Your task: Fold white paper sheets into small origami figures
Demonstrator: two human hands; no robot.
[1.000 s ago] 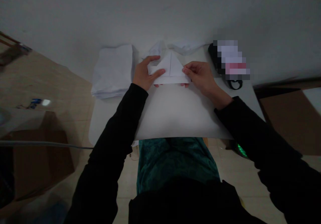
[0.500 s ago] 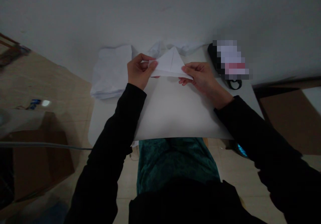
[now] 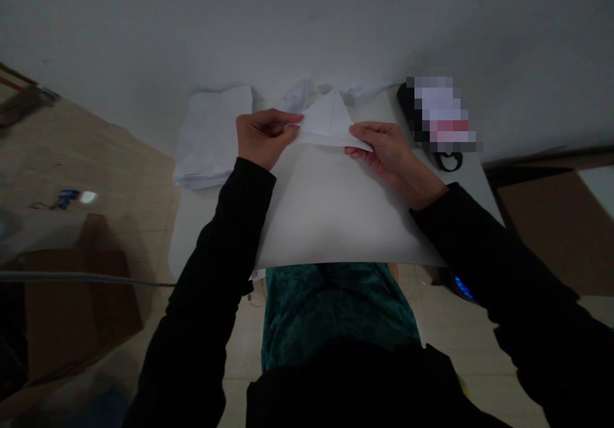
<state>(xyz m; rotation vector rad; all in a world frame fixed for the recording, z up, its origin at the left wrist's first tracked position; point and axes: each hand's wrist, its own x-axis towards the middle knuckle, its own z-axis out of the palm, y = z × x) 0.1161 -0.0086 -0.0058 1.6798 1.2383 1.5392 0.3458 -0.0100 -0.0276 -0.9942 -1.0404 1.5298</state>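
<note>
A folded sheet of white paper (image 3: 327,119), shaped like a triangle with a strip along its bottom edge, is held above the white table (image 3: 336,210). A crease runs down from its peak. My left hand (image 3: 266,135) pinches the left corner between thumb and index finger. On the other side my right hand (image 3: 384,153) grips the right corner, thumb on top and fingers underneath. Beside my left hand lies a stack of white paper (image 3: 213,134).
Other folded white paper (image 3: 295,97) lies at the back against the wall. A black case (image 3: 410,111), partly blurred out, with a strap sits at the back right. Cardboard boxes (image 3: 71,300) stand on the floor at left, and another cardboard box (image 3: 559,223) at right.
My left hand has shifted slightly left, and its thumb and index finger now pinch nearer the paper's left edge. My right hand and the paper have moved very slightly right.
</note>
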